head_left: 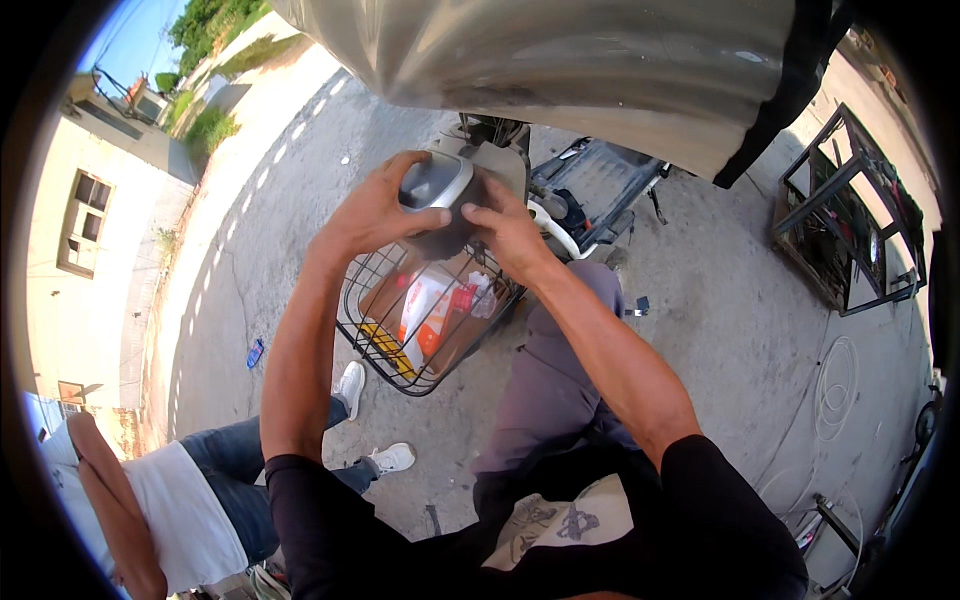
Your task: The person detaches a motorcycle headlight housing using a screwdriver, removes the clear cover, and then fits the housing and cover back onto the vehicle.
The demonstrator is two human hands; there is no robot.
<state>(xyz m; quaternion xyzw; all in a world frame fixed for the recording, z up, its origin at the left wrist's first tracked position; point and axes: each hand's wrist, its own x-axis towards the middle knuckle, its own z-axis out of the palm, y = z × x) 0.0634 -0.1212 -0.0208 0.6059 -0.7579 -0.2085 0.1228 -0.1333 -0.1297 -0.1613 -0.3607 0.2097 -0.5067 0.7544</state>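
Observation:
Both hands hold a dark, rounded housing (433, 178) with a glossy face and a silver rim; it looks like a scooter headlight or display unit. My left hand (375, 208) wraps round its left side, thumb on the front. From the right, my right hand (505, 228) grips it, its thumb close to my left thumb and its other fingers mostly hidden. The housing is over a black wire basket (420, 391) at the front of a vehicle. In the basket lie a cardboard piece, a white and orange package (428, 305) and a red wrapper (463, 297).
A plastic canopy sheet (580, 55) with a black edge hangs ahead. A person in a white shirt (190, 520) stands at left with arms folded. A black metal frame rack (850, 215) and a coiled pale hose (836, 388) are at right. A blue item (255, 352) lies on the concrete.

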